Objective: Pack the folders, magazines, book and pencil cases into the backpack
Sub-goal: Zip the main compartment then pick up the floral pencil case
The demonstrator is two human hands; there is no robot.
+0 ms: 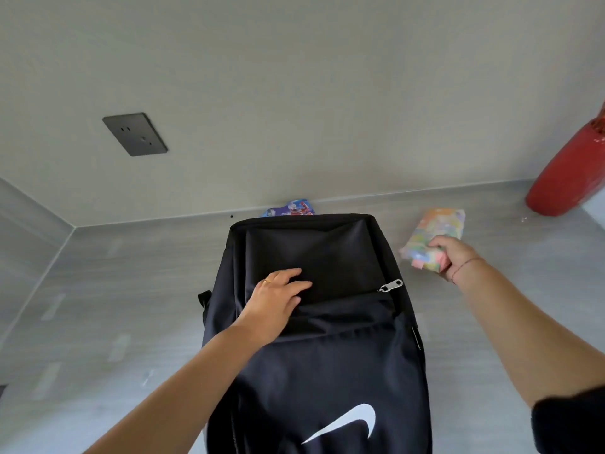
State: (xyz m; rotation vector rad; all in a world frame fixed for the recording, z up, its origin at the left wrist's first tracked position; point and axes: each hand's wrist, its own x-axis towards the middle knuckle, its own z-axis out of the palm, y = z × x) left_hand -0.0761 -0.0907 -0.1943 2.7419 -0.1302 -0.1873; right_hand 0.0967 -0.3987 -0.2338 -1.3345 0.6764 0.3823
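backpack (327, 371) lies flat on the grey surface, floppy black fabric, probably light. left hand (278, 299) rests on its front, fingers straight and relaxed, gripping nothing. at 12 o'clock behind it one blue printed thing (291, 208) peeks out, can't tell what. at 2 o'clock there's one pastel pencil case (435, 234), looks soft and squishy, with the right hand (448, 253) curled round its near end, a decent place to grab. no folders, magazines or book visible.

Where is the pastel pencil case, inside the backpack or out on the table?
Out: the pastel pencil case is beside the backpack, over the table, gripped by the right hand.
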